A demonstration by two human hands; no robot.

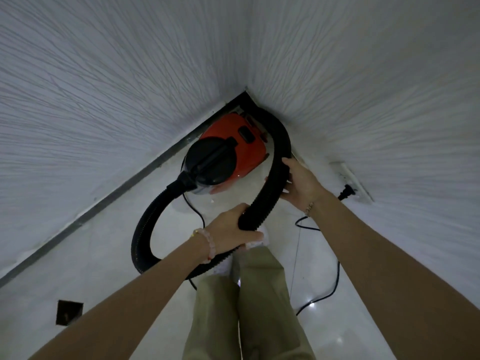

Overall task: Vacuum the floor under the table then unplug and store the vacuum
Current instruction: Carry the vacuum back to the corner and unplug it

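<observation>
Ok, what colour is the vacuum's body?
Orange-red vacuum body, with a black front dome; the head view shows it best.

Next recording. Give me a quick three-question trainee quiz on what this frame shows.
1. True or false: the left hand and the right hand each have a grip on the hose.
2. Where does the vacuum stand? A) in the corner of two walls B) under a table C) on a shelf
3. Fill in: the plug sits at the wall ____.
Key: 1 true; 2 A; 3 socket.
</observation>
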